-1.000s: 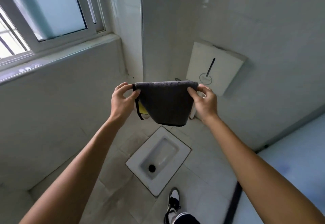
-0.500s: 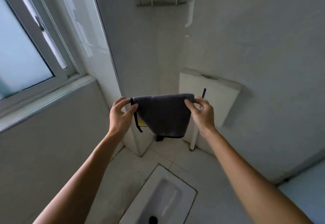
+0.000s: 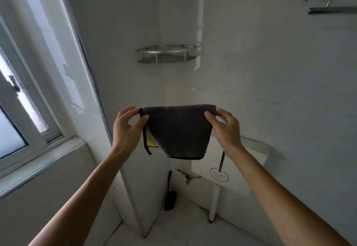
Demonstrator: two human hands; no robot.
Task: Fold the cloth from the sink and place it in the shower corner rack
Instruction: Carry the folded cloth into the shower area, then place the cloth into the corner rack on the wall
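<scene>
Cloth (image 3: 178,131), dark grey, folded, yellow showing at its lower left edge: held up in the air by its top corners, my left hand (image 3: 126,126) and right hand (image 3: 225,127) each pinching one, below the empty metal corner rack (image 3: 168,54).

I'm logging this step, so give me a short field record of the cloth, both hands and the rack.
cloth: dark grey, folded, yellow layer showing at its left edge
left hand: pinching the cloth's top left corner
right hand: pinching the top right corner
corner rack: metal, in the wall corner above the cloth, nothing visible on it
placed: not yet
</scene>
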